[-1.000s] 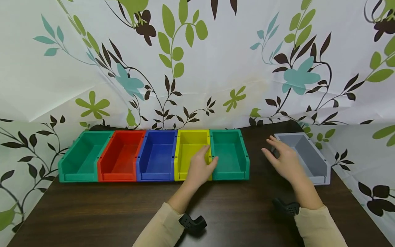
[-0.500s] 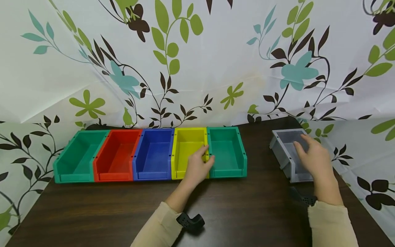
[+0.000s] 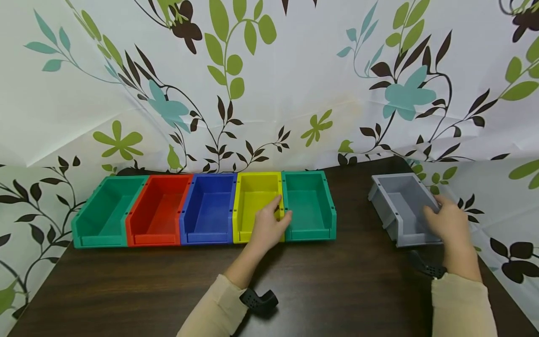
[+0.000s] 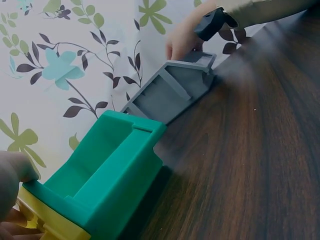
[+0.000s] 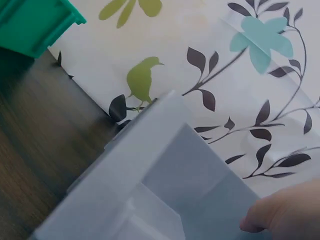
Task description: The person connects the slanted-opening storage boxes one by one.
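Toward the middle, my left hand (image 3: 267, 229) grips the adjoining side walls of the yellow bin (image 3: 255, 185) and the right-hand green bin (image 3: 310, 206). In the left wrist view the thumb lies on the rim at the green bin's edge, with fingers partly hidden on the yellow side. Farther right, my right hand (image 3: 454, 227) holds the right wall of the grey bin (image 3: 402, 196). Its thumb is inside that bin, and the other fingers are mostly hidden beyond the wall. No contents show in these bins.
A blue bin (image 3: 213, 206), a red bin (image 3: 162, 206) and another green bin (image 3: 112, 206) continue the row leftward. Dark wooden tabletop (image 3: 126, 290) lies in front and between the row and the grey bin. A leaf-patterned cloth (image 3: 273, 93) hangs behind.
My right hand has moved rightward, from the grey bin's left wall across its interior to its right wall. The left hand keeps its place, while the head view has shifted slightly.
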`<state>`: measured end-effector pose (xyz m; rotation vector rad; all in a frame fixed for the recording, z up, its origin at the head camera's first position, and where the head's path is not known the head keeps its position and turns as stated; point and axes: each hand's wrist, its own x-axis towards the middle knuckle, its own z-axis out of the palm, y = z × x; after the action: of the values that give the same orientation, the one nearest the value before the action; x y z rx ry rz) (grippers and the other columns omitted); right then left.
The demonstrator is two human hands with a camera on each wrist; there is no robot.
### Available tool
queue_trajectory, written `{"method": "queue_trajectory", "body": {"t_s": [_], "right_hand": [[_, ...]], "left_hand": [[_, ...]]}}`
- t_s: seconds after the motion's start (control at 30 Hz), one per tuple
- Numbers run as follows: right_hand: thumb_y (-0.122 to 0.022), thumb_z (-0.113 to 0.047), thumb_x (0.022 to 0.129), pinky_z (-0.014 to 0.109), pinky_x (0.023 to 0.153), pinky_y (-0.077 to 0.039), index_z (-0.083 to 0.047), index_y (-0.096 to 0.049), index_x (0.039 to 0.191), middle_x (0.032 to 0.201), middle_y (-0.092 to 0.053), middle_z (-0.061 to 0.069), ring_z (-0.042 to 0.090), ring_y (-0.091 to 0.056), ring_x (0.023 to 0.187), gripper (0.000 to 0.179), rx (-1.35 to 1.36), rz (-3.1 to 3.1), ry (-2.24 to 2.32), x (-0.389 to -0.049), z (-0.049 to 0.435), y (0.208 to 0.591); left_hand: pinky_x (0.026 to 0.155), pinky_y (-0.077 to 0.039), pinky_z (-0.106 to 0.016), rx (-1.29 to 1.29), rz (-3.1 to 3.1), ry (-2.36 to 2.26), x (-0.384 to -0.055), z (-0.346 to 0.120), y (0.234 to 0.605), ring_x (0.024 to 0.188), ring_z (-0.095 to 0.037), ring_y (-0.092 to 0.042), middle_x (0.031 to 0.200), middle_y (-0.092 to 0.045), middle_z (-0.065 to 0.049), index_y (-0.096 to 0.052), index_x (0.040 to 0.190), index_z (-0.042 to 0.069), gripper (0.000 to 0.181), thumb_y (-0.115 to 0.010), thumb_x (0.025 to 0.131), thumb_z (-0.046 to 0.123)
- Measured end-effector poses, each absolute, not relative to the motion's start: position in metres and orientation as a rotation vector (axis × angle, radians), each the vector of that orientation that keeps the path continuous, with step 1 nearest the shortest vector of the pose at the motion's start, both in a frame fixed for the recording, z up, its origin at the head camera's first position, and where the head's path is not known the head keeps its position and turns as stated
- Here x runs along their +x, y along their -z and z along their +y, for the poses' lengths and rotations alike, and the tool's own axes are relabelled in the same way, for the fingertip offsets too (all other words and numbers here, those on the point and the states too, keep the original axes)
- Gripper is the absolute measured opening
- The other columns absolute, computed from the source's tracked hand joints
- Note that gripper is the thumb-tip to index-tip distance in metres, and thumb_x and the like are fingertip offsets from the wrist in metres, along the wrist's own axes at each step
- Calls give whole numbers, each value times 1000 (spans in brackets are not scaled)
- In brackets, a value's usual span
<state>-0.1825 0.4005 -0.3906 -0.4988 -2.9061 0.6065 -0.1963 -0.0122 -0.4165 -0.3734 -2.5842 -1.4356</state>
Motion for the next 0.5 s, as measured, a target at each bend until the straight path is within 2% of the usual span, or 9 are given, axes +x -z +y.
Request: {"method": "queue_trajectory", "body": {"t_s": [0.13,0.5], "right_hand": [[-41,-18,94,63,75,-42,17,-42,126,116,-46,45,59,-47,99,48,-470,-2881,-612,-181,405,392],[-43,-26,97,59,73,-43,20,-49,119,116,-50,43,54,-51,99,51,-421,-2843,-691,-182,395,389]], "left_hand": [[86,-54,-38,-370,-2580,1438,-196,-13,416,113,-28,-61,130,-56,-23,-48,134,-5,57,-64,87,23],[87,-54,-39,-388,-2567,1426,-195,-13,414,111,-30,-62,127,-58,-24,-49,133,-6,56,-64,87,21]]}}
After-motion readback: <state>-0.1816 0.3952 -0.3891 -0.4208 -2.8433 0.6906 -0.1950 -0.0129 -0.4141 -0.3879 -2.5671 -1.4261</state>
